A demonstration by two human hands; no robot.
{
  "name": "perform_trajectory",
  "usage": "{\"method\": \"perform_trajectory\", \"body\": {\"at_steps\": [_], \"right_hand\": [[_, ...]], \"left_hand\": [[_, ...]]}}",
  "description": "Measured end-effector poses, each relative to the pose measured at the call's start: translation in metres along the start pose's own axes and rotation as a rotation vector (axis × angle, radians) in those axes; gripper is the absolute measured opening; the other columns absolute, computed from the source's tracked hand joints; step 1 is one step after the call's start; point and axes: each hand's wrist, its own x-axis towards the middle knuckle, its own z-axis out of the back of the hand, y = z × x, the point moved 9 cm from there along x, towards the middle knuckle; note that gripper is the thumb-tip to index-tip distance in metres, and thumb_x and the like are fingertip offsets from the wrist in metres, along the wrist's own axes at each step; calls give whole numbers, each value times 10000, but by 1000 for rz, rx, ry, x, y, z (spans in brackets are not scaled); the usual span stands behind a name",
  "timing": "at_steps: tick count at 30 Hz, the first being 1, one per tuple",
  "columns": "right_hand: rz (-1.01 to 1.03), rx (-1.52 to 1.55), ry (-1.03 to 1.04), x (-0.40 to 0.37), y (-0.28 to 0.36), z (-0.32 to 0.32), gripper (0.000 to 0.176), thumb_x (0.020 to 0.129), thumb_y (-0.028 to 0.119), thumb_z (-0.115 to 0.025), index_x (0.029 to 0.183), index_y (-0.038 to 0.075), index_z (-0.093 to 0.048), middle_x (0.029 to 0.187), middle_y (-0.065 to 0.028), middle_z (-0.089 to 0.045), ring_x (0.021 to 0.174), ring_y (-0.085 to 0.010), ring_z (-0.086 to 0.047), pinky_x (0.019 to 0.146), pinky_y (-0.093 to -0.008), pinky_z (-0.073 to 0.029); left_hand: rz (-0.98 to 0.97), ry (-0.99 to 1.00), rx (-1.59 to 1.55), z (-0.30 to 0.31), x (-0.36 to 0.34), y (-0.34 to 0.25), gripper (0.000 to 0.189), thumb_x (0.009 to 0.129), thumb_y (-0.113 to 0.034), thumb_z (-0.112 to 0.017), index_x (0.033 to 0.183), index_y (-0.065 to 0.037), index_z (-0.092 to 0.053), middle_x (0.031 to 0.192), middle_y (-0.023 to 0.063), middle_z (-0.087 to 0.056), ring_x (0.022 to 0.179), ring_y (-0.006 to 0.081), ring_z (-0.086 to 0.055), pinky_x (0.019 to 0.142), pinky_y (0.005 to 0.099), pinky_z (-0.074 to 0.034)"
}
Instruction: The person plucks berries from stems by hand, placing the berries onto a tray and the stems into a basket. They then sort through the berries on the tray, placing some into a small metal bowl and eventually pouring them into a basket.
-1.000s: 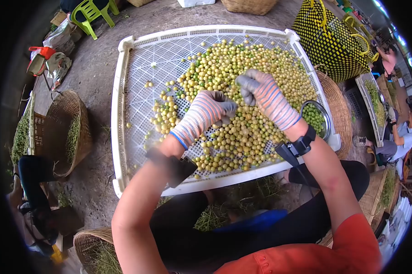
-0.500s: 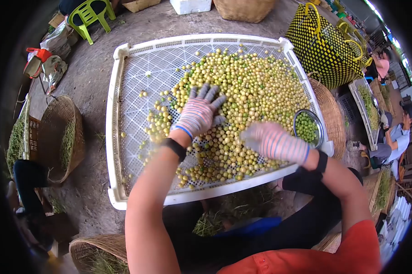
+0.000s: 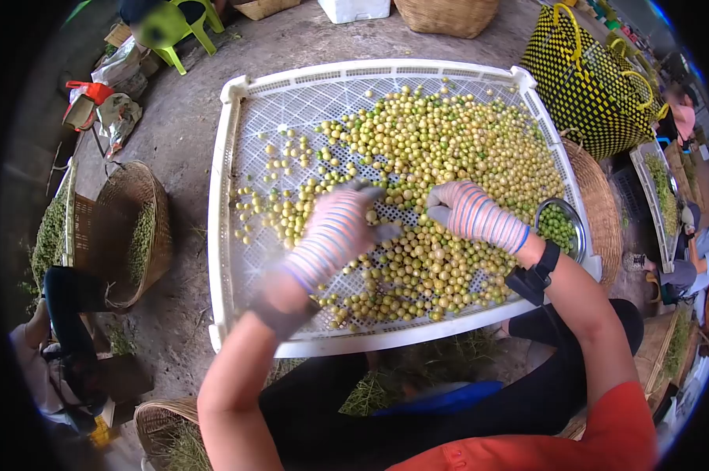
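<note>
Small round yellow-green fruits point(image 3: 449, 133) lie spread over a white mesh tray point(image 3: 222, 173) in front of me. My left hand point(image 3: 339, 235), in a striped grey-tipped glove and slightly blurred, is low among the fruits left of the tray's middle. Its thumb and fingers are apart. To its right, my right hand point(image 3: 480, 213) wears the same kind of glove. Its fingers curl in against the thumb over the fruits; whatever they hold is hidden. A metal bowl point(image 3: 582, 235) of greener fruits point(image 3: 557, 228) sits at the tray's right edge, beside my right wrist.
A yellow-black woven bag point(image 3: 582, 94) and a wicker basket point(image 3: 598, 204) stand right of the tray. At left are another basket point(image 3: 158, 235) and a green chair point(image 3: 201, 35). A person point(image 3: 696, 259) sits at far right by another tray point(image 3: 657, 204).
My left hand has gone from spread flat on the fruits to a curved shape, lower down. My right hand has moved up and curled. Fruits have shifted leftward, baring mesh between the hands.
</note>
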Motion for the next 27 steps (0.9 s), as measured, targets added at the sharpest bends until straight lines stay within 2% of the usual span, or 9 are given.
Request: {"method": "perform_trajectory", "body": {"at_steps": [2,5,7,9,11,18,20,24,27], "right_hand": [[77,151,-2,7,20,-4,151,800,190,-616,841,50,-658,725,-147,-656,601,-193,-627,602,-347,-511],[-84,599,43,28,7,-2,141,800,185,-629,848,57,-664,724,-109,-661,608,-150,-609,618,-339,-501],[7,390,-370,55,-2,24,134,808,195,-630,836,71,-671,753,-108,-667,625,-176,-618,622,-341,-504],[137,163,-466,82,18,29,155,812,232,-621,847,91,-675,808,-116,-673,695,-265,-637,681,-360,-511],[191,98,-499,106,39,18,184,827,270,-596,875,114,-680,872,-133,-666,821,-323,-637,762,-399,-502],[-72,-249,-226,172,61,-14,241,829,278,-597,967,97,-677,906,-142,-664,840,-334,-637,732,-447,-511],[-39,-330,-233,182,63,-17,266,827,303,-591,989,111,-676,915,-124,-671,851,-318,-643,747,-436,-516],[45,-569,-157,186,86,-21,189,796,105,-550,862,48,-718,837,-144,-698,836,-273,-688,594,-442,-550],[59,-541,-170,166,86,-12,198,792,89,-541,874,45,-715,851,-158,-694,840,-282,-686,635,-407,-551]], "left_hand": [[30,58,-171,-29,5,-16,366,780,-302,-715,1017,-31,-650,927,181,-655,891,353,-622,797,427,-489],[142,133,-252,-47,8,-1,250,805,-252,-670,937,-40,-665,799,182,-640,782,335,-622,748,434,-488],[32,144,130,-37,9,4,267,773,-259,-679,951,-60,-670,897,159,-649,855,312,-618,790,424,-478],[-101,-87,373,-17,7,5,489,757,-328,-681,1190,-125,-582,1304,148,-493,1224,359,-433,997,469,-371],[26,41,304,-26,6,32,615,775,-375,-671,1305,-130,-478,1356,167,-439,1282,376,-372,1048,480,-323],[193,392,472,-20,-43,38,679,782,-393,-677,1357,-142,-418,1391,191,-391,1249,397,-417,947,468,-439],[175,392,466,-15,-57,38,678,780,-387,-681,1356,-143,-420,1388,194,-394,1245,397,-420,948,467,-438],[144,351,415,-12,-71,41,664,782,-360,-680,1355,-142,-426,1371,202,-411,1232,387,-433,939,469,-440],[134,270,387,-11,-75,38,641,784,-338,-678,1344,-138,-438,1355,202,-428,1243,378,-423,959,474,-421]]}}
